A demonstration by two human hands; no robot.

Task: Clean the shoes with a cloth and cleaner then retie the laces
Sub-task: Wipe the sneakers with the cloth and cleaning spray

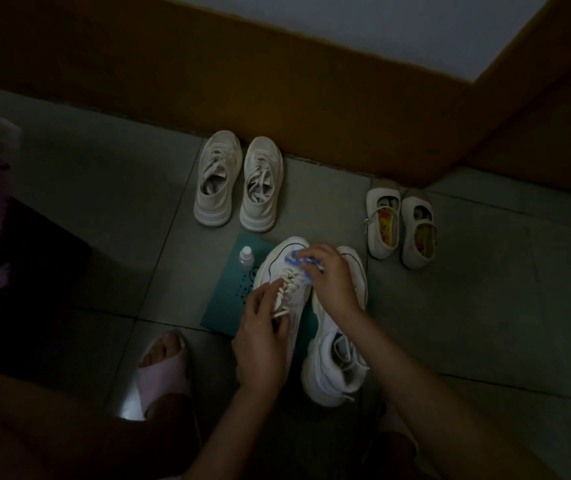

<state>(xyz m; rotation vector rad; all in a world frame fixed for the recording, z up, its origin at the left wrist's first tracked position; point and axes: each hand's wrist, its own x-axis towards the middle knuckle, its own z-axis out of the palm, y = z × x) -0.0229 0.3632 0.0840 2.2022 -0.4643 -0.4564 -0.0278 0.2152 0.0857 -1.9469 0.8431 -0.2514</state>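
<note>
Head view showed your left hand point(263, 341) curled round the laced sneaker point(277, 263), likely steadying it on the teal mat point(223, 306), while your right hand point(334, 282) pinched the blue-and-white cloth point(299, 263) against its toe. The cleaner bottle point(246, 259) stood just beside, presumably for easy reach.

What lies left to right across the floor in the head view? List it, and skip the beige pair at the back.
Pink slipper, cleaner bottle, laced white sneaker, second white sneaker, pair of strap shoes.
</note>
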